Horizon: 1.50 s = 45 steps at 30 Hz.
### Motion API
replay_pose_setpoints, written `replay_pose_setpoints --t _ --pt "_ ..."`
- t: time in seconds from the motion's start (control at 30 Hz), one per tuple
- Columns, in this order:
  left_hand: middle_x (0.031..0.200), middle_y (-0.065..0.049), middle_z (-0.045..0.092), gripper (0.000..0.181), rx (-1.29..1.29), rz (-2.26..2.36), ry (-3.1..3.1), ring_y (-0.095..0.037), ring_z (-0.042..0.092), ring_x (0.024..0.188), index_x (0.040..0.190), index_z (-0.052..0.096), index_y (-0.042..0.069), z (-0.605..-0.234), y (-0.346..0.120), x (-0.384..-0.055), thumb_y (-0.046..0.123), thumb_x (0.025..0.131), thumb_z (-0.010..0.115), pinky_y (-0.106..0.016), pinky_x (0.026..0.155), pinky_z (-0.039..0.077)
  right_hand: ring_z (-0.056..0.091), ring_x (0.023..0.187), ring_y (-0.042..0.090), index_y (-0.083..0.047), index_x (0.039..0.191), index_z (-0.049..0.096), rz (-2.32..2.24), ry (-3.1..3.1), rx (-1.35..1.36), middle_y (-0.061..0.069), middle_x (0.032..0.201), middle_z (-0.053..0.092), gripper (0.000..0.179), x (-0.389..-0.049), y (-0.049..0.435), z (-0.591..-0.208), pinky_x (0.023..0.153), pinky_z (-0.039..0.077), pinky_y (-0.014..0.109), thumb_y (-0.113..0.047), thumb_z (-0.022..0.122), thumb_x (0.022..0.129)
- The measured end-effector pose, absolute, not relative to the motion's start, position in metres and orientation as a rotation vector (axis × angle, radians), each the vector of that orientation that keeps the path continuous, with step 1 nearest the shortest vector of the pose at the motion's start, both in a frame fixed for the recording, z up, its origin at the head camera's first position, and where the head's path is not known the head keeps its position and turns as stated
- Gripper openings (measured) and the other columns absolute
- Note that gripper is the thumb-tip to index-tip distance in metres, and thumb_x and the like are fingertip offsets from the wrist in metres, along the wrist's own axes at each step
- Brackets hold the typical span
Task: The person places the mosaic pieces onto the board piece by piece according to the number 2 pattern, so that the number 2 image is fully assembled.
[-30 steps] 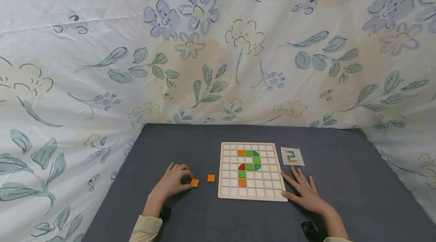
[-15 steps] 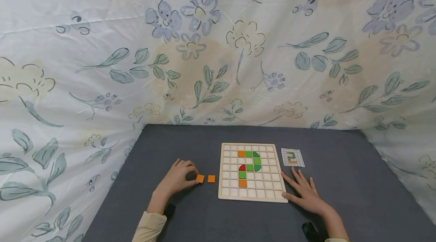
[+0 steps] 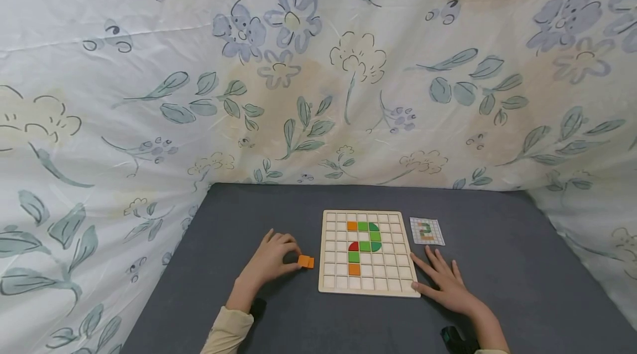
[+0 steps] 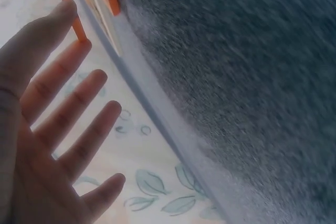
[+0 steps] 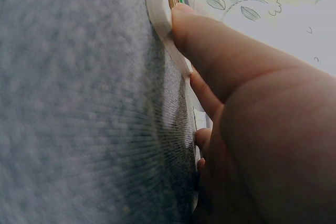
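My left hand (image 3: 272, 259) pinches an orange square tile (image 3: 303, 261) between thumb and index finger; in the left wrist view this tile (image 4: 79, 29) appears edge-on and the other fingers are spread. Right beside it on the table is a second orange tile (image 3: 311, 263), partly overlapped in the head view. A wooden grid board (image 3: 330, 283) lies to the right, bearing orange, green and red pieces in a shape like a 2. My right hand (image 3: 447, 283) has its fingers spread, and its thumb (image 5: 197, 30) touches the board's right edge.
A small pattern card (image 3: 427, 232) lies beyond the right hand, beside the board. The dark grey table (image 3: 378, 326) is bordered by a floral cloth (image 3: 298, 121) behind and at the sides. Black bands sit at both wrists.
My left hand has moved right with the orange tile, bringing it up to the second orange tile. The right hand keeps its place at the board's edge.
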<state>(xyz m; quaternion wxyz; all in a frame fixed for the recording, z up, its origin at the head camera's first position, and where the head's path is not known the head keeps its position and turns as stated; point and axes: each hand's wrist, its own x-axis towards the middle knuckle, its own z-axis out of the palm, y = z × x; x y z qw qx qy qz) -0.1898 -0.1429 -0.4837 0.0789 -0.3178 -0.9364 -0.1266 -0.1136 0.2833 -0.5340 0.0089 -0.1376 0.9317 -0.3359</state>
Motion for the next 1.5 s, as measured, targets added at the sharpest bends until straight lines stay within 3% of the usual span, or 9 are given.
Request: replay_pose_setpoints --t 1.5 --pt "0.102 0.006 0.059 0.023 -0.98 -0.362 -2.795 -0.019 0.053 0.104 0.091 0.07 0.027 -0.486 -0.068 -0.189 0.044 0.076 0.073 -0.057 0.108 0.026 0.002 0.135 0.053 -0.014 0.144 0.035 -1.052 2.906 -0.42 0.028 0.15 0.011 0.066 -0.114 0.285 -0.536 0.099 -0.01 0.073 -0.036 0.061 0.088"
